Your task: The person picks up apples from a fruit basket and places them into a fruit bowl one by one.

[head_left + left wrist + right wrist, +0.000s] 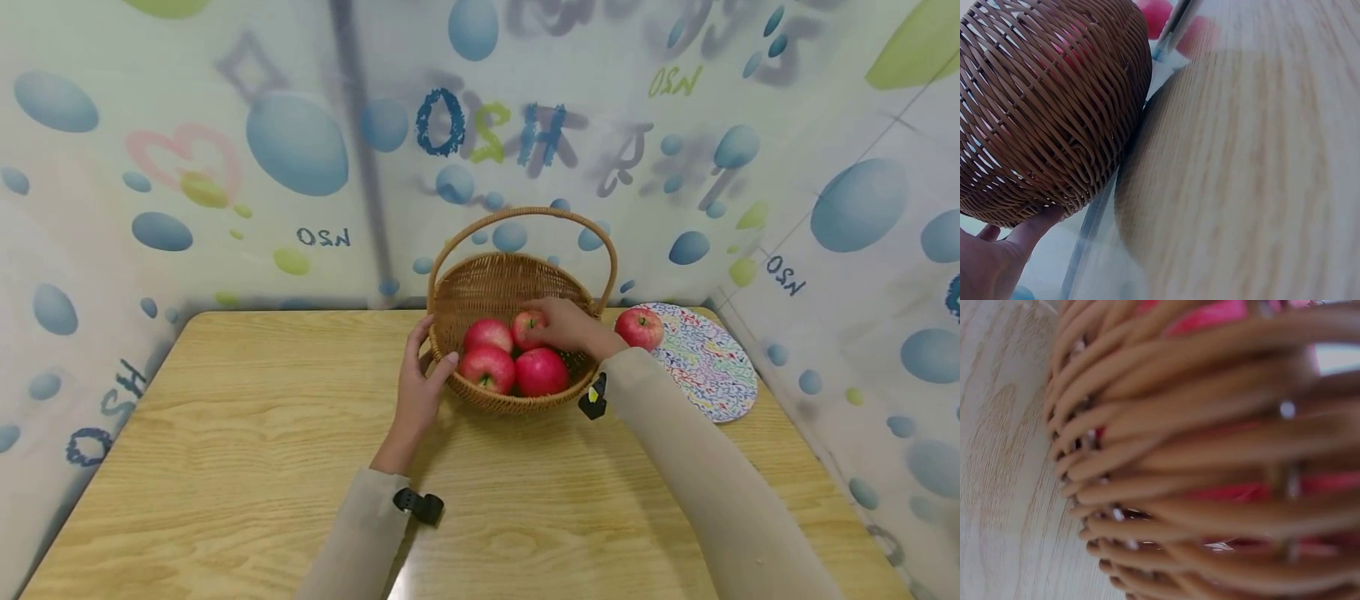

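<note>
A brown wicker basket (pixel 517 406) with a tall arched handle stands near the back of the table. Inside it, red apples (pixel 487 369) lie together at the front and left. My left hand (pixel 420 392) grips the basket's left rim, thumb over the edge; the left wrist view shows its fingers against the woven side (pixel 1054 119). Reaching over the right rim, my right hand (pixel 567 323) holds an apple (pixel 527 328) inside the basket, behind the front ones; some of its fingers are hidden. In the right wrist view, the basket's weave (pixel 1210 462) fills most of the picture.
Right of the basket lies a round white plate (pixel 712 367) with a colourful squiggle pattern, and one more apple (pixel 640 328) sits at its left edge. The wooden table (pixel 285 450) meets patterned walls (pixel 300 258) at the back and sides.
</note>
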Tool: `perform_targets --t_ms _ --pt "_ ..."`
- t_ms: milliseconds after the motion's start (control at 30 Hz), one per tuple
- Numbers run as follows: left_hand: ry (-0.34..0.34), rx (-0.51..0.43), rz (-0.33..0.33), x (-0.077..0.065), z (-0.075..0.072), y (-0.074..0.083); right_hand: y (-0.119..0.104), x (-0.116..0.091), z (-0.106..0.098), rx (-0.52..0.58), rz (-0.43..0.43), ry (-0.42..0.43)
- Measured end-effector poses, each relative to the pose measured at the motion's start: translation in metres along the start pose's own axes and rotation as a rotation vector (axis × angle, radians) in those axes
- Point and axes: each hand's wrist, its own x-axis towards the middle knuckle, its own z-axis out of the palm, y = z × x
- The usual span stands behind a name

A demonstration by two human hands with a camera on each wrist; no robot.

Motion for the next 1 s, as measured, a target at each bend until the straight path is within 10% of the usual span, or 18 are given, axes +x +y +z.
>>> perform_targets --t_ms 433,1000 --pt "0.001 -0.002 0.003 0.0003 0.0 -0.0011 -0.0007 0.0003 0.0007 -0.007 0.012 0.027" --pt "0.013 -0.002 -0.003 0.0009 -0.0005 -0.0023 -0.0034 -0.0005 0.0017 0.024 0.0 0.277"
